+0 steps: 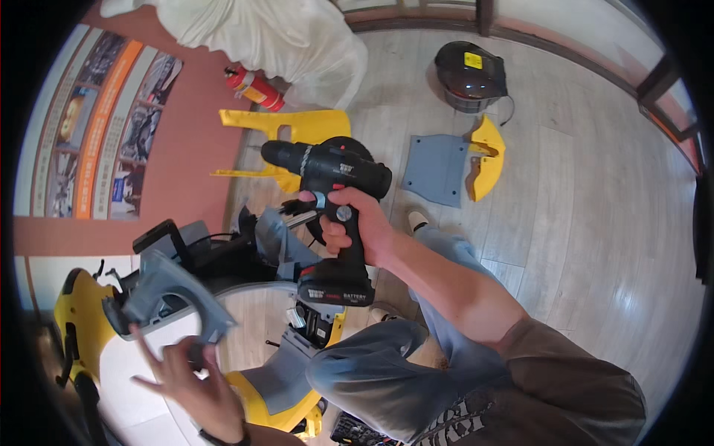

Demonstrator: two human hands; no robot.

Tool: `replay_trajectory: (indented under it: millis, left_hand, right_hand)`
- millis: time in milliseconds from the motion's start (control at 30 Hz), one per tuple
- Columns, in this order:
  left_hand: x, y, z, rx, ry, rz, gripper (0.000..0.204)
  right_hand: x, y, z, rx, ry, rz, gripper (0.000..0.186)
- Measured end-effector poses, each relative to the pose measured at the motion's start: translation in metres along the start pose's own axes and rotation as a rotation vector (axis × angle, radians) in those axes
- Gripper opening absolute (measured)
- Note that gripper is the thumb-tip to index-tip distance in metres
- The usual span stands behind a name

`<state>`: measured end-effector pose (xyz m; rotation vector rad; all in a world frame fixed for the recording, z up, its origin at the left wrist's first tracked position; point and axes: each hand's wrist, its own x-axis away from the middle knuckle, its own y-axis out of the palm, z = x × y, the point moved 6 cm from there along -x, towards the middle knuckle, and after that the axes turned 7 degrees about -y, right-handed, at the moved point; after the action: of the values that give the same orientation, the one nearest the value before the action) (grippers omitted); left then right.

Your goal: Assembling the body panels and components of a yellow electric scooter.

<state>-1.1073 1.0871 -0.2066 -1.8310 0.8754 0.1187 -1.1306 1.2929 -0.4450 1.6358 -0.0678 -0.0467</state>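
Observation:
My right hand (364, 223) is wrapped round the handle of a black cordless drill (327, 167), the index finger at its trigger. The drill is raised at mid-view, its chuck and thin bit pointing left and its battery pack (335, 286) low. At lower left my left hand (197, 390) pinches a grey plastic panel (171, 275) with a round cutout, while other fingers stretch away. The panel is smeared by motion, and its exact grip point is hard to make out. Behind it stands a partly dismantled yellow scooter (82, 312) with dark parts exposed.
On the floor lie a yellow frame-shaped cover (320, 126), a flat grey panel (435, 171) and a curved yellow piece (487, 160). Farther off are a black lidded container (472, 70) and a red fire extinguisher (255, 89) beside a white sheet (260, 33). A poster wall borders the left.

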Motion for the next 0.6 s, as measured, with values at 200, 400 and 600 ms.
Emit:
replay_trajectory:
  millis: [200, 400, 600]
  left_hand:
    - [0.072, 0.059, 0.074, 1.338, -0.139, -0.239, 0.045]
    - [0.044, -0.039, 0.212, 1.299, 0.403, -0.233, 0.036]
    - [0.076, 0.084, 0.192, 1.299, -0.264, 0.012, 0.039]
  right_hand:
    - [0.016, -0.027, -0.045, -0.056, -0.167, 0.151, 0.026]
    - [0.009, -0.069, -0.074, -0.162, -0.214, 0.231, 0.018]
    - [0.051, -0.076, -0.16, 0.004, -0.433, 0.432, 0.016]
